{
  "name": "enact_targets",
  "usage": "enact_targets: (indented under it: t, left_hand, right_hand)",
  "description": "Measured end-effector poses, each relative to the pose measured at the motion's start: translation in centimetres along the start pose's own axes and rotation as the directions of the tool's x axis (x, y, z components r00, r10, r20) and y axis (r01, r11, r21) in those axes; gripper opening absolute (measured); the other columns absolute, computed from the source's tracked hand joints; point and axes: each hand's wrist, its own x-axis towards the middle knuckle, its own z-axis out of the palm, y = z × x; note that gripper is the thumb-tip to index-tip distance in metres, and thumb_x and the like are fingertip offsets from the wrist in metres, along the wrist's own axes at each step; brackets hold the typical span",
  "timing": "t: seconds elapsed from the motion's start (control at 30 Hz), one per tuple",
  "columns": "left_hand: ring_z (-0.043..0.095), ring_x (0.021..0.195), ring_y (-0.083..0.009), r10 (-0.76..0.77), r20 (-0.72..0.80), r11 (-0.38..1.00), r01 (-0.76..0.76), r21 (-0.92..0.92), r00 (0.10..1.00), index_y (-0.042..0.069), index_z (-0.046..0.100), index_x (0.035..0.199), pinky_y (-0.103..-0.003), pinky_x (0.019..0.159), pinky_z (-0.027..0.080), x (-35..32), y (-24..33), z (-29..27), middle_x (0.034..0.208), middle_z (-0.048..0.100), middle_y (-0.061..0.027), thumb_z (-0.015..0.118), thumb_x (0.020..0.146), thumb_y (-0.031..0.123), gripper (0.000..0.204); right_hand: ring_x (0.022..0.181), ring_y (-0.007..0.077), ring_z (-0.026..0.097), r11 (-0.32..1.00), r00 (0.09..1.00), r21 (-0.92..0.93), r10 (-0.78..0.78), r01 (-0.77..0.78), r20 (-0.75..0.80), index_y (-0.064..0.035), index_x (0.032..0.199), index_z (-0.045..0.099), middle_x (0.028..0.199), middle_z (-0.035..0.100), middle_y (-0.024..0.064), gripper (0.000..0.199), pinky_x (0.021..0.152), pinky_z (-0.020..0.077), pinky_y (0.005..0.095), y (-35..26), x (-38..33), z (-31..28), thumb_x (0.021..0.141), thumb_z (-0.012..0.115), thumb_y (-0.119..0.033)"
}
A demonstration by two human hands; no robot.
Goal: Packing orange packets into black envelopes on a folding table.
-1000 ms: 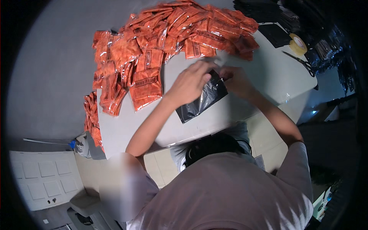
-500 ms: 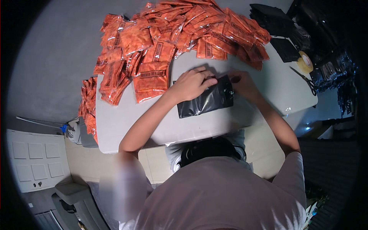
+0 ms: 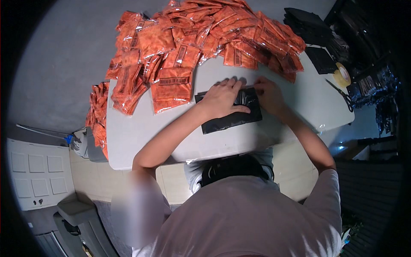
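Note:
A glossy black plastic mailing bag (image 3: 231,123) lies on the white table in front of me, its long side slightly tilted. My left hand (image 3: 220,100) rests flat across its upper left part, fingers stretched toward the far edge and thumb apart to the right. At the bag's far right corner, my right hand (image 3: 269,96) has its fingertips closed on the edge. What lies under the left palm is hidden. Just left of the bag is an orange packet (image 3: 172,88) in clear plastic, with a dark printed label.
A heap of orange packets (image 3: 214,28) covers the table's far side, with more hanging at its left end. To the right are a roll of yellowish tape (image 3: 341,75), black-handled scissors (image 3: 342,94) and stacked black bags (image 3: 309,22). The near table edge (image 3: 205,157) runs before my lap.
My left hand has flattened, its thumb swinging down onto the bag's middle. The right fingertips have shifted to the bag's far corner. The view has tilted slightly.

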Motion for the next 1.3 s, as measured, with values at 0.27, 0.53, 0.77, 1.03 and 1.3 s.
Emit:
enact_targets:
  t: [0.27, 0.53, 0.77, 1.03, 1.3]
  left_hand:
    - [0.065, 0.117, -0.0461, -0.092, -0.107, 0.996, 0.091, -0.02, 0.99, -0.007, 0.059, 0.128, -0.052, 0.096, 0.055, 0.6, 0.4, -1.9, 0.124, 0.067, -0.0293, 0.07, 0.093, 0.063, 0.078]
    - [0.069, 0.108, -0.0484, -0.077, 0.054, 0.973, 0.086, -0.214, 0.996, -0.002, 0.054, 0.137, -0.052, 0.099, 0.052, 0.4, -0.6, -2.4, 0.118, 0.071, -0.0309, 0.079, 0.085, 0.061, 0.085]
    - [0.068, 0.111, -0.0492, -0.033, -0.001, 0.973, 0.032, -0.23, 0.999, 0.005, 0.052, 0.146, -0.052, 0.101, 0.052, 0.6, -1.0, -1.2, 0.121, 0.071, -0.0278, 0.083, 0.08, 0.059, 0.091]
    - [0.067, 0.115, -0.0452, 0.003, -0.153, 0.974, -0.038, -0.224, 0.988, 0.006, 0.054, 0.144, -0.052, 0.097, 0.054, 0.9, 0.8, -1.6, 0.123, 0.07, -0.0253, 0.083, 0.08, 0.061, 0.089]
    - [0.066, 0.111, -0.0458, 0.005, -0.262, 0.994, -0.033, -0.101, 0.965, 0.004, 0.061, 0.134, -0.052, 0.093, 0.054, 0.7, 0.2, -0.3, 0.125, 0.069, -0.0225, 0.076, 0.092, 0.048, 0.063]
  right_hand:
    - [0.101, 0.0237, 0.071, 0.788, 0.969, 0.566, 0.228, -0.244, 0.101, 0.0028, 0.103, 0.075, 0.112, 0.071, 0.0115, 0.019, 0.09, 0.0549, 0.0361, -0.5, 0.0, 0.2, 0.1, 0.063, -0.012]
    - [0.102, 0.0227, 0.071, 0.784, 0.982, 0.592, 0.126, -0.187, 0.144, 0.0025, 0.102, 0.077, 0.119, 0.072, 0.0156, 0.02, 0.091, 0.0549, 0.0367, 0.2, 0.4, 0.1, 0.1, 0.062, -0.011]
    - [0.096, 0.025, 0.073, 0.981, 0.993, 0.185, 0.042, -0.062, 0.107, 0.0046, 0.099, 0.075, 0.104, 0.073, 0.0211, 0.017, 0.087, 0.055, 0.0385, 1.1, 0.5, -0.4, 0.094, 0.063, -0.006]
    - [0.099, 0.0228, 0.074, 0.638, 0.964, 0.724, 0.139, -0.262, 0.226, 0.0021, 0.129, 0.065, 0.105, 0.077, 0.0164, 0.034, 0.088, 0.055, 0.0353, 2.4, 0.2, -0.4, 0.099, 0.061, -0.014]
    - [0.1, 0.0133, 0.069, 0.786, 0.957, 0.579, 0.049, -0.214, 0.287, -0.0026, 0.134, 0.068, 0.114, 0.076, 0.0064, 0.036, 0.089, 0.0542, 0.0302, 2.5, 0.2, -0.5, 0.1, 0.064, -0.013]
